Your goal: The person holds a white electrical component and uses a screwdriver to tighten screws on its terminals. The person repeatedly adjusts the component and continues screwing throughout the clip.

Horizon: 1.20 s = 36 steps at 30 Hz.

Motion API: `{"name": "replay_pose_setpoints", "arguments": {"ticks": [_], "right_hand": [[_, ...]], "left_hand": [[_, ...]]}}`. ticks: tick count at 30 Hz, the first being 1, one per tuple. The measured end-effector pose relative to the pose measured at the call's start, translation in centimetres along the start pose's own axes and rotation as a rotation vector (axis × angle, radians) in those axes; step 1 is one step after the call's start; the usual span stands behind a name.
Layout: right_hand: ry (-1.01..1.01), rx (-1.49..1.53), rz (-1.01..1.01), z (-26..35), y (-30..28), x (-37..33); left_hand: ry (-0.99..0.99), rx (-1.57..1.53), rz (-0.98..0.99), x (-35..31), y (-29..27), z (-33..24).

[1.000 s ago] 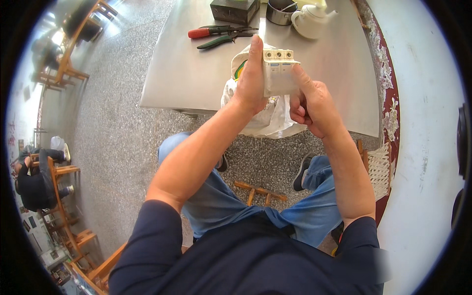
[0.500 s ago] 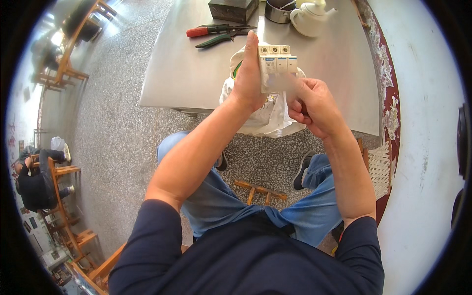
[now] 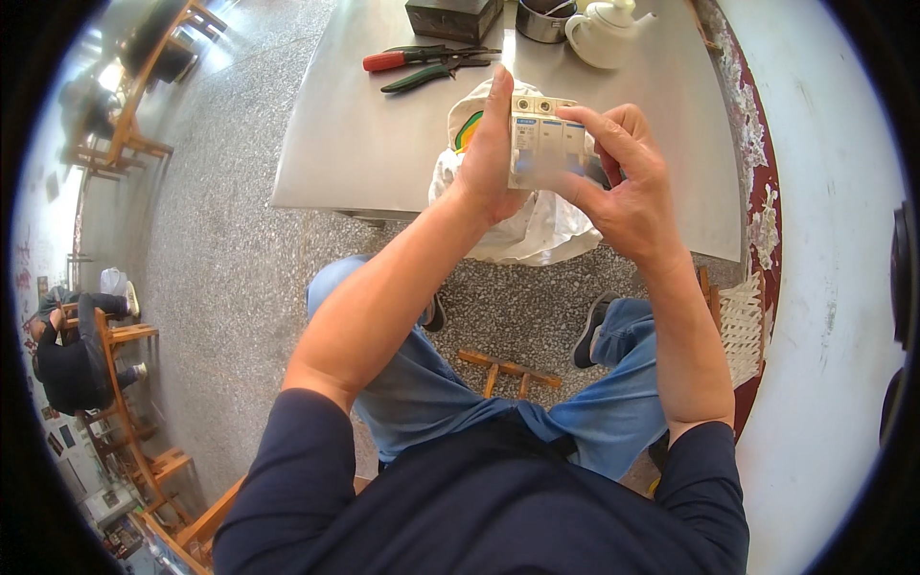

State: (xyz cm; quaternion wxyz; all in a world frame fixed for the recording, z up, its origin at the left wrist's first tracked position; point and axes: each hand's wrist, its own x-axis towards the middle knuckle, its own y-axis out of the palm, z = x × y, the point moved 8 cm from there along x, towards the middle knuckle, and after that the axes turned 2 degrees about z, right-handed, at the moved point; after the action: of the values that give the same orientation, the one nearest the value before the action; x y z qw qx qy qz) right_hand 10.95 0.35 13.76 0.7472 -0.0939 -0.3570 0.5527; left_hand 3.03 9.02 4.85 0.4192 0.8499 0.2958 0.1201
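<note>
A white three-pole circuit breaker (image 3: 544,139) with blue marks is held up above the near edge of the table, its screw terminals at the top. My left hand (image 3: 491,158) grips it along its left side, thumb pointing up. On the other side, my right hand (image 3: 632,177) has its index finger on the upper right corner and its thumb by the lower front. A blurred patch hides the breaker's lower front. Beneath both hands a white cloth bag (image 3: 537,238) hangs over the table edge; a green and yellow patch (image 3: 469,130) shows beside my left hand.
On the metal table (image 3: 335,144) lie red-handled pliers (image 3: 385,61) and green-handled pliers (image 3: 419,79). Farther back stand a dark box (image 3: 454,19), a metal cup (image 3: 542,23) and a white teapot (image 3: 604,36). A wall (image 3: 824,240) runs along the right. Someone sits at far left (image 3: 72,359).
My right hand has moved up, its index finger now reaching the breaker's top right corner and covering one terminal. The breaker has shifted slightly to the right and down.
</note>
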Motion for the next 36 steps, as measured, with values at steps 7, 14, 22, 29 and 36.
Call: {"name": "replay_pose_setpoints", "arguments": {"ticks": [7, 14, 22, 29, 36], "right_hand": [[-0.003, 0.021, -0.012, -0.11, -0.04, -0.2], [-0.015, 0.005, -0.022, 0.0, -0.12, -0.2], [-0.01, 0.022, -0.032, 0.21, -0.17, -0.16], [-0.008, 0.038, -0.038, 0.16, -0.07, -0.2], [-0.012, 0.045, -0.046, 0.26, -0.09, -0.19]], "left_hand": [[-0.061, 0.02, -0.024, -0.3, 0.22, 0.49], [-0.066, 0.069, -0.043, -0.52, 0.58, 0.38], [-0.073, 0.062, -0.053, -0.53, 0.57, 0.44], [-0.056, 0.038, -0.023, -0.44, 0.63, 0.4], [-0.062, -0.002, -0.004, -0.19, -0.01, 0.89]]}}
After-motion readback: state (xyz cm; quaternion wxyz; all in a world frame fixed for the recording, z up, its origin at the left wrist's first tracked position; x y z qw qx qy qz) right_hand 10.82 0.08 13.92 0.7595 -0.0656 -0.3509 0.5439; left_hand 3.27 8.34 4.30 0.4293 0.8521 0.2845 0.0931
